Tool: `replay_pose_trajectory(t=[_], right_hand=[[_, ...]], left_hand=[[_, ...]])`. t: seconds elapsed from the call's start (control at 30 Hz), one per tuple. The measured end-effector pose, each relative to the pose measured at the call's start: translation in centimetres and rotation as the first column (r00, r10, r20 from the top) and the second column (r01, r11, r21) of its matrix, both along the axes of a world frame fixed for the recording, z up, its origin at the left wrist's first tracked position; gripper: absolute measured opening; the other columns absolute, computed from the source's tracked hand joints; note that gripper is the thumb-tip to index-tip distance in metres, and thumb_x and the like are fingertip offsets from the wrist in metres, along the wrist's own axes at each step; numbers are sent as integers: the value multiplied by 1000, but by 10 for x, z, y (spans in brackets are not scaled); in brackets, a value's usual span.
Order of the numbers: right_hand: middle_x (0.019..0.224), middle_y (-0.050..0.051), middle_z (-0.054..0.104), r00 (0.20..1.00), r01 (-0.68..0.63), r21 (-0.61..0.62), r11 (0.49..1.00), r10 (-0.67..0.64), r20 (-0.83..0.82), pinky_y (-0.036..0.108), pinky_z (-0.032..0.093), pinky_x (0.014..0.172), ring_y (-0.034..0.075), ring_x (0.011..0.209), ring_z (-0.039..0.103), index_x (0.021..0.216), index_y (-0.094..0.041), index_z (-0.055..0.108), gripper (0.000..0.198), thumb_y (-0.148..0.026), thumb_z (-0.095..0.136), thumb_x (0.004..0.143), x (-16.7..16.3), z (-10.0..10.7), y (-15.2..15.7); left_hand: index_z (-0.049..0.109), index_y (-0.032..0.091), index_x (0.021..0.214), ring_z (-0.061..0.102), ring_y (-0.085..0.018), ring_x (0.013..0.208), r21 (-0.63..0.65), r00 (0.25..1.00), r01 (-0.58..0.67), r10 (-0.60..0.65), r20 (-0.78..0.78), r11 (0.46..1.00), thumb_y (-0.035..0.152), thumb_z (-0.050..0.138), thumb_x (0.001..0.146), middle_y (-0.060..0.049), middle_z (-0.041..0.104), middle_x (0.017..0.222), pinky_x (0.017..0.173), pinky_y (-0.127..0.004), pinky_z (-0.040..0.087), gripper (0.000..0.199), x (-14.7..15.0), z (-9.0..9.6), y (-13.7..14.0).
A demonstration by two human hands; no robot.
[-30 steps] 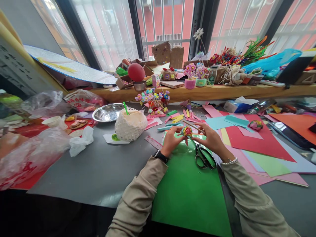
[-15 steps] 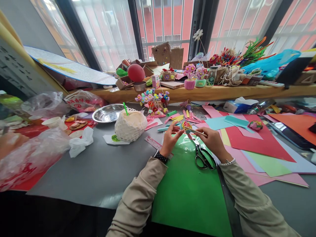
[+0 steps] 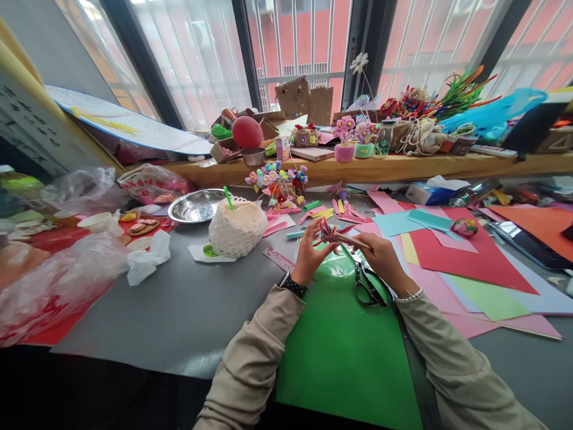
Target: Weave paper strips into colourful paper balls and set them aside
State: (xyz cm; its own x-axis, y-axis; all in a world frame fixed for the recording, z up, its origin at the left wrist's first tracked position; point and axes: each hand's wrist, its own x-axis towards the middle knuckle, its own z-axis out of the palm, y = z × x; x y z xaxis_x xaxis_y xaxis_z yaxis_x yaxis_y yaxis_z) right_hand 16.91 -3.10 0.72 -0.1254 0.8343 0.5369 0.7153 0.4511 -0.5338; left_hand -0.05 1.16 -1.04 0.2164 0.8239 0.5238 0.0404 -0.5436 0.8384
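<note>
Above the green sheet [image 3: 340,352], a small folded-paper flower [image 3: 329,233] with pink and red pointed petals is between my hands. My left hand [image 3: 308,254], with a dark band at the wrist, has its thumb and fingers curled round the petals. My right hand [image 3: 380,257], wearing a beaded bracelet, pinches the flower's pale narrow end; its fingertips are partly hidden. Scissors [image 3: 369,286] with black handles lie on the green sheet just below my right hand. A pink patterned ruler [image 3: 280,260] lies beside my left wrist.
Coloured paper sheets [image 3: 470,257] spread to the right, with another small paper flower [image 3: 464,227] on them. Paper strips [image 3: 320,212] lie beyond my hands. A coconut in white netting [image 3: 237,227] and a metal plate [image 3: 197,206] stand left. Behind runs a crowded wooden ledge [image 3: 322,173].
The paper flower has turned in my hands; its pink pointed petals now show where a yellow-and-red side showed before. My hands have stayed in nearly the same place.
</note>
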Motion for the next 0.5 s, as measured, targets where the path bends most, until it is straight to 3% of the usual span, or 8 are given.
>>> replay_pose_trajectory(t=[0.13, 0.2, 0.3, 0.4, 0.5], right_hand=[[63, 2, 59, 1000, 0, -2, 1000, 0, -19, 24, 37, 56, 13, 58, 52, 71, -17, 57, 25, -29, 39, 84, -2, 0, -1], [66, 1, 58, 998, -17, -8, 1000, 17, -65, 22, 36, 50, 11, 52, 48, 82, -17, 57, 20, -33, 46, 81, -2, 1, -2], [73, 0, 56, 993, -73, 20, 997, 75, -91, 21, 34, 45, 8, 46, 40, 101, -18, 54, 28, -32, 55, 76, -2, 4, -4], [75, 1, 54, 994, -102, 74, 992, 105, -43, 22, 36, 47, 9, 51, 43, 101, -22, 57, 23, -28, 51, 79, -3, 6, -6], [75, 3, 56, 995, -87, 116, 989, 92, -37, 23, 39, 50, 11, 58, 49, 96, -23, 60, 20, -28, 49, 81, -4, 6, -7]], left_hand=[[37, 22, 116, 59, -16, 85, -211, 976, 175, -142, 164, 962, 35, 64, 66, -5, 56, 98, 76, -30, 48, 58, 1, 3, -1], [39, 20, 113, 60, -15, 76, -308, 962, 217, -148, 231, 926, 37, 64, 66, -6, 57, 95, 65, -26, 50, 56, 2, 4, -1], [37, 17, 112, 59, -10, 61, -455, 940, 296, -171, 295, 840, 37, 63, 67, -7, 59, 92, 54, -23, 49, 56, 3, 6, 0], [40, 15, 108, 58, -9, 56, -520, 942, 314, -191, 277, 794, 35, 64, 66, -4, 60, 85, 52, -22, 48, 52, 4, 7, -1], [43, 14, 105, 57, -9, 52, -534, 953, 300, -226, 201, 790, 38, 62, 68, 0, 59, 69, 51, -22, 47, 47, 5, 9, -3]])
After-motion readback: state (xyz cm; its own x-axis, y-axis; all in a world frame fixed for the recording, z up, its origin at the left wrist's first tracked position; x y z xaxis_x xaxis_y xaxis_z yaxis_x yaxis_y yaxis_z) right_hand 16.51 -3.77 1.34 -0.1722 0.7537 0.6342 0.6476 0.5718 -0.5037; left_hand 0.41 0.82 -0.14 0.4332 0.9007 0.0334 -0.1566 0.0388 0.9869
